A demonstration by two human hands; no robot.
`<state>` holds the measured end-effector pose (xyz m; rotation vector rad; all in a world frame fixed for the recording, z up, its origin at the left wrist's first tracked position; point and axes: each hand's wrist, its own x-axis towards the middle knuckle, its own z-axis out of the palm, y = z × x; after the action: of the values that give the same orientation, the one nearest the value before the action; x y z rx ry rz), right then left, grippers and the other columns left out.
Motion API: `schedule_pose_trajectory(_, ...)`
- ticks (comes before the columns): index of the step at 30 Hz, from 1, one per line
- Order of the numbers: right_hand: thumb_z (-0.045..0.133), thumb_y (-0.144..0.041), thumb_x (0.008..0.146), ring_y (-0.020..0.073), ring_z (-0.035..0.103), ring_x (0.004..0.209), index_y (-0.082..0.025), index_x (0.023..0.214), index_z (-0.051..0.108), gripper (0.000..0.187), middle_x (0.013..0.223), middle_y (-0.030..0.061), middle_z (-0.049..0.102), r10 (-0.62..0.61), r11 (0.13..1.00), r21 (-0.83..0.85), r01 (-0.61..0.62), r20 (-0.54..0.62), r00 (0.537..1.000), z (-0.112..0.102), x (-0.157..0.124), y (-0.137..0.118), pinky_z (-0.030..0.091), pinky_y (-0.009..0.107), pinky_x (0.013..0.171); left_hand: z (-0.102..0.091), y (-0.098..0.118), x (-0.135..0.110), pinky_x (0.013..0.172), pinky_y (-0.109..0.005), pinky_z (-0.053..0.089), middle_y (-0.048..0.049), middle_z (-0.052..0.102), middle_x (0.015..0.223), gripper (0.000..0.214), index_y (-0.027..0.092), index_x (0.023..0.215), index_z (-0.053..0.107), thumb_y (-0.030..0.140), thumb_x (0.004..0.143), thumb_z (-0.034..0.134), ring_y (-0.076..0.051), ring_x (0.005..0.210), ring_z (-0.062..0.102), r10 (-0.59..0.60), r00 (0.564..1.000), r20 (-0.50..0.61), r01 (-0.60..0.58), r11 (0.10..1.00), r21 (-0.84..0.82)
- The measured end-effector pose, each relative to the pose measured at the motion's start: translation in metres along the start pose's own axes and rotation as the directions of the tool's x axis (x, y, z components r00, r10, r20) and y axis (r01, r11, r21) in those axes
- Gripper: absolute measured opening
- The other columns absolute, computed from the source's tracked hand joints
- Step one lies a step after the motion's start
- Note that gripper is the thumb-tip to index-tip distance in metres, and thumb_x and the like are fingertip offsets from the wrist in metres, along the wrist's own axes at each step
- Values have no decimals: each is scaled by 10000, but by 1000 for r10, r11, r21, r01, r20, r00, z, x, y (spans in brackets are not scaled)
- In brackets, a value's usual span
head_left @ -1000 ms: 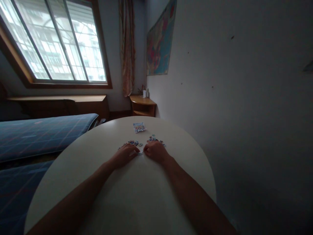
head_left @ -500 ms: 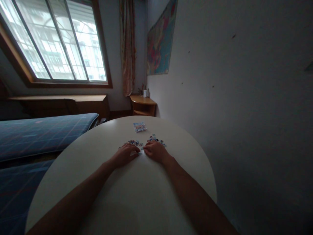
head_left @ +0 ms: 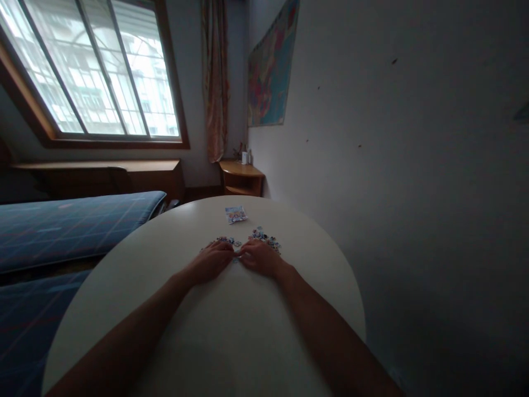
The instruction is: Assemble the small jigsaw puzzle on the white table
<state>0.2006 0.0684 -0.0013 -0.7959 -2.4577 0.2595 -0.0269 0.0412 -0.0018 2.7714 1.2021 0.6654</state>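
Observation:
Both of my hands rest on a round white table (head_left: 231,331), fingertips meeting over small jigsaw pieces. My left hand (head_left: 211,260) lies with its fingers curled down, tips pinched on a small piece at the centre. My right hand (head_left: 260,258) mirrors it, fingers bent and pressed on the same spot. A loose cluster of coloured puzzle pieces (head_left: 225,241) lies just beyond my left hand, and another cluster (head_left: 265,238) beyond my right. A small printed picture card or packet (head_left: 236,214) lies farther back on the table.
A bed with a blue checked cover (head_left: 70,226) runs along the left. A wooden corner shelf (head_left: 241,176) stands at the back under a wall map (head_left: 270,69). A large window (head_left: 95,71) is at the upper left; a bare wall is close on the right.
My two hands have drawn slightly closer together, so their fingertips now touch over the pieces in the middle. Nothing else on the table moved.

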Motion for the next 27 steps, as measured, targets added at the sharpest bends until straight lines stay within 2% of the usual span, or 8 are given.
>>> schedule_pose_trajectory(3,669,-242,847,164,643,992,-252,926,763,123,1022,36,724,-48,999,23,48,15,999,-1,-1,3,424,318,1021,-3,-2,-1,959,-369,444,-55,687,1116,272,248,1061,705,255,973,447,-212,1054,595,2,1000,23,-3,999,42)
schedule_pose_trajectory(8,724,-259,800,192,631,1056,-222,844,750,63,1015,48,714,8,1000,1,-8,8,1000,-4,-2,9,444,323,988,-9,-4,-3,949,-348,464,-42,720,1063,197,237,967,712,257,926,521,-203,1026,624,18,1000,14,-19,1000,24)
schedule_pose_trajectory(14,726,-258,809,200,613,1104,-211,852,731,64,1022,57,706,30,999,25,-30,-2,1000,-2,-4,14,441,324,988,-9,-5,-3,895,-317,495,-32,738,983,152,236,889,712,234,898,560,-183,945,650,49,999,-10,-49,998,-51)
schedule_pose_trajectory(22,728,-261,809,215,612,1122,-191,855,731,84,1046,83,710,101,995,4,-101,-12,995,-5,-3,12,431,348,1009,-8,-5,-5,905,-302,495,-36,740,983,146,236,899,721,231,895,575,-173,943,654,70,997,-23,-72,992,-101)
schedule_pose_trajectory(27,720,-259,819,213,613,1123,-192,880,737,92,1096,94,702,119,993,-4,-119,-24,993,-8,-4,13,431,353,1008,-8,-9,-4,925,-312,496,-41,736,1009,172,243,913,726,272,908,557,-177,972,653,26,999,-46,-30,995,-96)
